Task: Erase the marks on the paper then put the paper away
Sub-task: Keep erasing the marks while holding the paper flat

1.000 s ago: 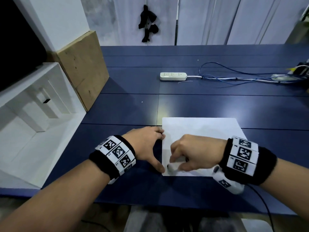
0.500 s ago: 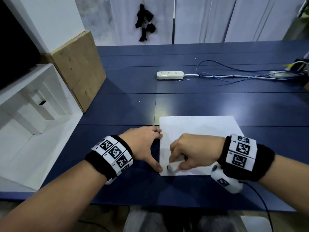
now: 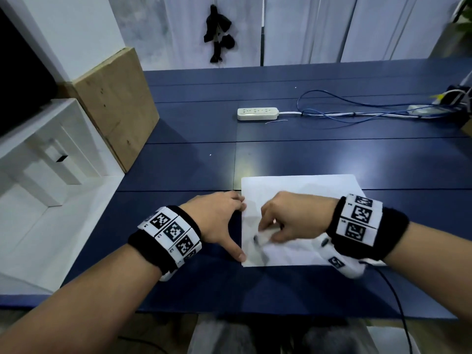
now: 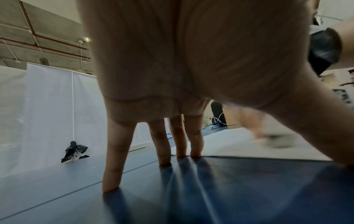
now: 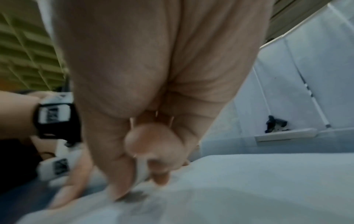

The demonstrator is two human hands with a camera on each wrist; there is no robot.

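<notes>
The sheet of paper [image 3: 301, 190] lay flat on the blue bench [image 3: 332, 159], near its front edge. The left hand [image 3: 217, 221] stood spread at the paper's left edge, fingers [image 4: 195, 141] straight, thumb and fingertips pressing that edge down. The right hand [image 3: 293, 218] was over the paper's near left corner, pinching a small white eraser [image 3: 260, 240] (blurred) with its dark tip against the sheet. A white power strip [image 3: 257, 113] lay well beyond the paper
</notes>
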